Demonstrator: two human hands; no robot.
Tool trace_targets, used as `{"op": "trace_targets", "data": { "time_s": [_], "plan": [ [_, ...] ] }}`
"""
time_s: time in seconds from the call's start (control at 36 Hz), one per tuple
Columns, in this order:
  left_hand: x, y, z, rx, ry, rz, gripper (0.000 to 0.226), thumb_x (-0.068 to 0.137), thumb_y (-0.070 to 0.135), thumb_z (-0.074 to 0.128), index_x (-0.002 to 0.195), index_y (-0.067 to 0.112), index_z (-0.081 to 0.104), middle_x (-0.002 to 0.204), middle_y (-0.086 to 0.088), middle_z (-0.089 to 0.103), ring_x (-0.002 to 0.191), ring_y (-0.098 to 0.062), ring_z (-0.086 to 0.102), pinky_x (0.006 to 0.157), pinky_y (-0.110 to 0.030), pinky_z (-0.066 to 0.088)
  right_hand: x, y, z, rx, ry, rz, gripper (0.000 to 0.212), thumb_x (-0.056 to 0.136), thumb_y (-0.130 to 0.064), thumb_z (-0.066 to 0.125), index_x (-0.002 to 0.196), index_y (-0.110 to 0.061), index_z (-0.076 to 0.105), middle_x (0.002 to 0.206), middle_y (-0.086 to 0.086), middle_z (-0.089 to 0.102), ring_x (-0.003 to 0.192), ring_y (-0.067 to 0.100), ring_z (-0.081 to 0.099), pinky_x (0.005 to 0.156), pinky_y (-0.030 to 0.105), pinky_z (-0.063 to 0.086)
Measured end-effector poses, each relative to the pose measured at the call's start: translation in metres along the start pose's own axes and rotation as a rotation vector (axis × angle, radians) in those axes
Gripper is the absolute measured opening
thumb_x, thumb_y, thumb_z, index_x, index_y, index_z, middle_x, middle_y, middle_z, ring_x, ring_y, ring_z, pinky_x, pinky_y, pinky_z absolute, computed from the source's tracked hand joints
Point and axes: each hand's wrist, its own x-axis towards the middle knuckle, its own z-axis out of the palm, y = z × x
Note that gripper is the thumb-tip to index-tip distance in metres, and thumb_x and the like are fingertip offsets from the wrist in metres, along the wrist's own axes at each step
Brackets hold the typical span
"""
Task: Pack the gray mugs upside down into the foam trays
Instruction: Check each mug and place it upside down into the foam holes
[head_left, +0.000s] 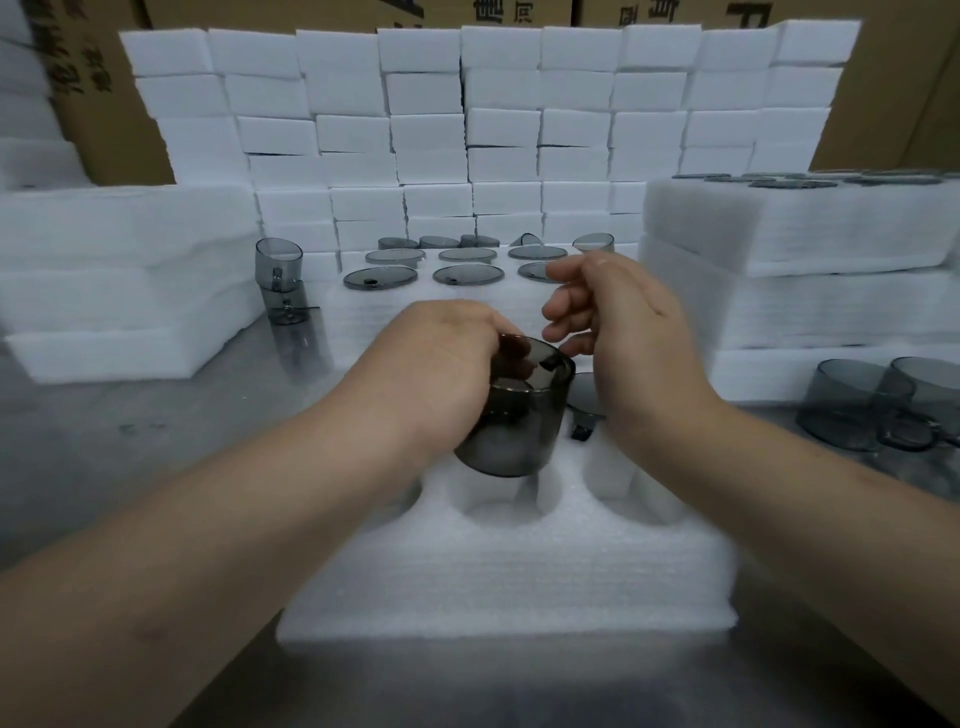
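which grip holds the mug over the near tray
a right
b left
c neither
b: the left grip has its fingers curled round the top of the mug above the tray, while the right grip hovers beside it with nothing in it.

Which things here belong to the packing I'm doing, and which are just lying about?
Job: left hand, gray mug it grips, front foam tray, packed tray behind, loose mugs at right.
Lying about: white foam blocks, cardboard boxes.
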Motion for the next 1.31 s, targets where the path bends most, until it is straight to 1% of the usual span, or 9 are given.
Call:
{"op": "trace_targets", "data": {
  "time_s": [0.17, 0.25, 0.31, 0.39, 0.69, 0.92, 1.08, 1.19, 1.31],
  "plan": [
    [-0.007, 0.001, -0.004, 0.058, -0.054, -0.060, 0.040, 0.090, 0.002, 0.037, 0.080, 0.028, 0.065, 0.078, 0.010, 0.070, 0.061, 0.008, 0.060, 0.045, -0.003, 0.039, -0.002, 0.001, 0.001, -0.007, -0.038, -0.002, 0.025, 0.084, -0.030, 0.041, 0.074, -0.019, 0.061, 0.059, -0.006, 0.056, 0.054, 0.008, 0.052, 0.051, 0.016, 0.041],
    [-0.005, 0.007, -0.013, 0.304, -0.158, -0.033, 0.040, 0.091, 0.007, 0.039, 0.095, 0.038, 0.063, 0.095, 0.015, 0.069, 0.090, 0.006, 0.057, 0.070, -0.005, 0.042, -0.003, 0.002, 0.001, -0.011, -0.049, -0.011, 0.029, 0.088, -0.027, 0.038, 0.073, -0.020, 0.061, 0.057, -0.008, 0.056, 0.053, 0.007, 0.052, 0.051, 0.015, 0.041],
    [-0.005, 0.013, -0.020, 0.428, -0.197, -0.043, 0.039, 0.091, 0.009, 0.043, 0.087, 0.042, 0.064, 0.095, 0.015, 0.070, 0.093, -0.002, 0.059, 0.080, -0.018, 0.045, -0.003, 0.002, 0.001, -0.007, -0.047, -0.005, 0.028, 0.081, -0.031, 0.038, 0.071, -0.020, 0.062, 0.055, -0.008, 0.056, 0.051, 0.007, 0.052, 0.050, 0.014, 0.041],
    [-0.008, 0.022, -0.025, 0.518, -0.227, -0.049, 0.036, 0.089, 0.011, 0.050, 0.072, 0.040, 0.064, 0.084, 0.013, 0.072, 0.087, -0.009, 0.062, 0.073, -0.025, 0.047, -0.002, 0.003, 0.002, -0.008, -0.047, 0.009, 0.028, 0.077, -0.035, 0.039, 0.069, -0.020, 0.062, 0.054, -0.008, 0.056, 0.050, 0.007, 0.053, 0.049, 0.014, 0.041],
    [-0.014, 0.025, -0.022, 0.675, -0.215, -0.043, 0.032, 0.090, 0.013, 0.043, 0.079, 0.034, 0.064, 0.091, 0.006, 0.072, 0.090, -0.015, 0.065, 0.087, -0.038, 0.051, -0.002, 0.006, 0.002, -0.006, -0.092, 0.001, 0.023, 0.076, -0.030, 0.043, 0.067, -0.020, 0.062, 0.054, -0.007, 0.056, 0.051, 0.009, 0.052, 0.048, 0.014, 0.040],
    [-0.013, 0.027, -0.022, 0.857, -0.232, -0.040, 0.029, 0.088, 0.012, 0.041, 0.096, 0.010, 0.069, 0.090, -0.012, 0.068, 0.059, -0.016, 0.046, 0.053, -0.026, 0.035, -0.001, 0.007, 0.002, -0.025, -0.106, 0.003, 0.025, 0.077, -0.032, 0.043, 0.066, -0.020, 0.062, 0.053, -0.007, 0.056, 0.050, 0.009, 0.052, 0.048, 0.014, 0.039],
    [-0.014, 0.024, -0.017, 0.780, -0.203, -0.045, 0.030, 0.090, 0.015, 0.040, 0.093, 0.024, 0.069, 0.094, 0.001, 0.070, 0.076, -0.013, 0.059, 0.066, -0.025, 0.046, -0.001, 0.008, 0.002, -0.051, -0.124, -0.004, 0.025, 0.078, -0.033, 0.043, 0.066, -0.022, 0.062, 0.053, -0.007, 0.056, 0.050, 0.009, 0.052, 0.048, 0.014, 0.039],
    [-0.015, 0.027, -0.015, 0.901, -0.246, -0.055, 0.032, 0.090, 0.012, 0.039, 0.103, 0.016, 0.068, 0.102, -0.005, 0.070, 0.095, -0.021, 0.062, 0.082, -0.036, 0.050, -0.001, 0.007, 0.002, -0.051, -0.129, -0.004, 0.025, 0.078, -0.033, 0.043, 0.065, -0.021, 0.062, 0.052, -0.007, 0.056, 0.050, 0.009, 0.052, 0.048, 0.014, 0.040],
    [-0.015, 0.027, -0.017, 1.029, -0.282, -0.030, 0.033, 0.092, 0.015, 0.037, 0.108, 0.014, 0.065, 0.105, -0.005, 0.066, 0.096, -0.021, 0.059, 0.083, -0.035, 0.050, -0.001, 0.007, 0.002, -0.049, -0.138, -0.013, 0.026, 0.080, -0.031, 0.043, 0.066, -0.020, 0.062, 0.052, -0.007, 0.056, 0.049, 0.008, 0.051, 0.048, 0.014, 0.039]
  ]
}}
